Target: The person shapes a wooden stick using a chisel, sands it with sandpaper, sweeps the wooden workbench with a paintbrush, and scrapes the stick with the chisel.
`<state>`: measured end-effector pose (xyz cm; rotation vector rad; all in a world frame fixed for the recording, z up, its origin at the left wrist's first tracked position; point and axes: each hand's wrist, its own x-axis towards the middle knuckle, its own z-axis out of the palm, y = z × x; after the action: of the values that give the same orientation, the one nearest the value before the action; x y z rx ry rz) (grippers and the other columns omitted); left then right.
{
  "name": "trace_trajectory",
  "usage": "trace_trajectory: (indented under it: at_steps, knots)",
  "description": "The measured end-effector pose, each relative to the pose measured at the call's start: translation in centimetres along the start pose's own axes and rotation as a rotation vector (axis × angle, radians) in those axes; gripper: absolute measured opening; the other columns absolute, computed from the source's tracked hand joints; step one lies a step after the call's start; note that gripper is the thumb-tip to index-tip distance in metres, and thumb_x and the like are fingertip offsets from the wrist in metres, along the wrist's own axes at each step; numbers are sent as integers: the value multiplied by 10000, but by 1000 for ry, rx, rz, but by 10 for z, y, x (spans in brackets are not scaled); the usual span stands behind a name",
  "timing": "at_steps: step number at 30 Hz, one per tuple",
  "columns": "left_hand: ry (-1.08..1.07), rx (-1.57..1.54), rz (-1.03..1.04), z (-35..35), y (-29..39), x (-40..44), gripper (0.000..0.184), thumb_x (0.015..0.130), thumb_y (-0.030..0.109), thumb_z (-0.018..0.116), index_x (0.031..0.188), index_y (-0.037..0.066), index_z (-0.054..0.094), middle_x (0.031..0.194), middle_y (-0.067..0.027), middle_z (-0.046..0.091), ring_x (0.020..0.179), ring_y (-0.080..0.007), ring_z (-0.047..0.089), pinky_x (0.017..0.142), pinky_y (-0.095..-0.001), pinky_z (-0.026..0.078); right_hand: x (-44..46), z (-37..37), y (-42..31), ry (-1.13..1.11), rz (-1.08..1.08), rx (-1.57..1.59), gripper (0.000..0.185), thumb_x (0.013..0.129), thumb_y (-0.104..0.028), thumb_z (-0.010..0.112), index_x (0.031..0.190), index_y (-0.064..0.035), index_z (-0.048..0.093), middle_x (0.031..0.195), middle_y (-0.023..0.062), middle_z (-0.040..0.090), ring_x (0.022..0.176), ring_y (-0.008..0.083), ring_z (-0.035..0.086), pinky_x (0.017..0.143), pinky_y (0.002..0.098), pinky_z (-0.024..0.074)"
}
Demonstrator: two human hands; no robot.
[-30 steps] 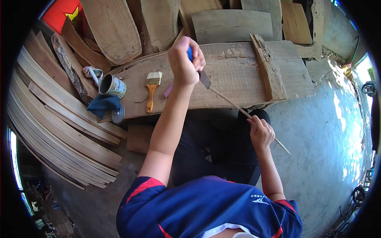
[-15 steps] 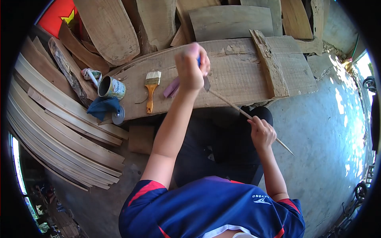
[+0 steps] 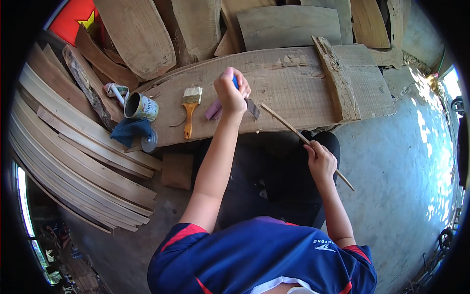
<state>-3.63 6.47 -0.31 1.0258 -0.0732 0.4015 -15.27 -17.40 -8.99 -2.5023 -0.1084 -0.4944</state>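
Note:
My left hand (image 3: 231,92) is closed in a fist around the blue handle of a knife (image 3: 252,109), whose short, flat, dark blade points down and to the right above the plank. Across my right leg, my right hand (image 3: 322,159) grips a thin wooden stick (image 3: 286,124) near its middle. The stick slants from its upper end, just right of the blade, to its lower end past my fist. A narrow gap shows between blade and stick. Left of my left wrist lies a purple block (image 3: 213,109), partly covered by it.
A paintbrush (image 3: 188,113) lies on the wide plank (image 3: 284,78), left of a rough wooden strip (image 3: 338,81). An open can (image 3: 142,107), a blue cloth (image 3: 131,132) and a grey disc (image 3: 149,141) sit at the left end. Long wooden strips (image 3: 88,161) are stacked at the left.
My left hand has dropped slightly, and the blade, which met the stick's upper end before, now sits just left of it. The stick's lower end has shifted slightly left.

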Motion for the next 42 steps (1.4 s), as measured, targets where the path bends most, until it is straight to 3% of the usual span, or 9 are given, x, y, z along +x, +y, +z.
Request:
trace_trajectory:
  at_steps: [7, 15, 24, 25, 29, 31, 37, 40, 42]
  knots:
    - [95, -45, 22, -10, 7, -4, 406, 878, 383, 386, 590, 98, 369, 430, -7, 321, 359, -108, 291, 388, -254, 263, -1, -1, 13, -55, 14, 104, 221, 852, -327, 593, 810, -110, 599, 633, 98, 583, 559, 316, 580, 476, 395, 424]
    - [46, -40, 75, -15, 8, -15, 413, 873, 391, 384, 586, 95, 368, 431, -13, 326, 367, -111, 297, 401, -259, 273, -10, 13, 47, -385, 222, 446, 342, 902, -315, 539, 748, -10, 540, 543, 122, 446, 495, 177, 427, 495, 305, 352]
    - [-85, -45, 106, -11, 4, -19, 412, 867, 377, 404, 588, 76, 370, 432, -16, 339, 355, -98, 300, 377, -246, 251, -16, 24, 62, -642, 371, 437, 526, 949, -421, 398, 698, 29, 506, 541, 137, 446, 528, 237, 454, 552, 379, 391]
    - [-84, -49, 108, -9, 2, -20, 412, 867, 377, 404, 588, 76, 370, 432, -16, 339, 355, -98, 300, 377, -246, 251, -19, 28, 66, -637, 351, 508, 521, 944, -486, 390, 628, -78, 459, 524, -50, 376, 449, 68, 362, 416, 252, 303]
    - [-182, -121, 112, 3, 3, -23, 414, 860, 372, 412, 580, 70, 370, 428, -18, 336, 353, -92, 295, 374, -240, 252, -17, 17, 56, -727, 438, 579, 533, 943, -501, 378, 628, -77, 451, 521, -50, 371, 448, 67, 345, 415, 250, 288]
    - [-269, -89, 134, 11, 5, -23, 420, 858, 378, 414, 578, 68, 375, 426, -17, 338, 354, -88, 296, 374, -239, 250, -14, 11, 53, -752, 435, 488, 598, 959, -473, 339, 654, 23, 473, 562, 73, 436, 574, 169, 423, 590, 334, 399]
    - [-392, -51, 100, 29, 3, -18, 405, 864, 347, 450, 580, 63, 401, 435, -1, 356, 374, -67, 318, 379, -227, 258, -9, 7, 53, -756, 389, 449, 601, 960, -472, 336, 661, 32, 471, 562, 97, 432, 577, 186, 418, 606, 346, 402]
    - [-420, 70, 83, 33, -1, -16, 418, 863, 380, 412, 583, 71, 378, 428, 0, 315, 364, -89, 289, 378, -243, 250, -12, 11, 57, -713, 335, 487, 573, 951, -506, 342, 617, -51, 437, 542, -26, 370, 511, 96, 351, 487, 277, 324]
    - [-436, 84, 50, 34, -4, -14, 392, 857, 346, 408, 582, 68, 385, 430, 0, 326, 364, -83, 298, 376, -238, 250, -10, 9, 55, -717, 341, 478, 573, 954, -499, 343, 621, -42, 436, 546, -16, 369, 524, 105, 353, 503, 287, 334]
